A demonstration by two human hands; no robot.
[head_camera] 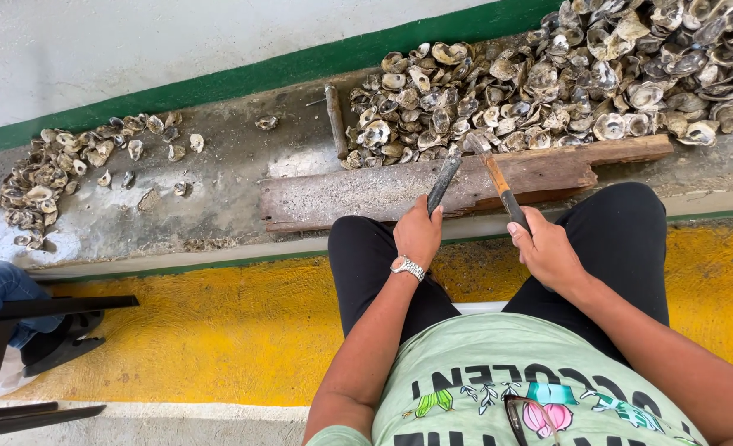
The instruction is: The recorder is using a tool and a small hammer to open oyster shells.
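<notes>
Left hand (417, 235) grips a dark rod (444, 183), right hand (545, 252) a hammer (495, 177); best steadied on the plank (366, 194) just ahead, before the shells (548, 83).

1. Plank (465, 186) lies across ledge (218, 206), just beyond the knees.
2. Large shell heap (564, 83) behind plank, to the right.
3. Small shell pile (61, 169) far left, well apart.
4. Metal rod (336, 120) at heap's left edge.
</notes>
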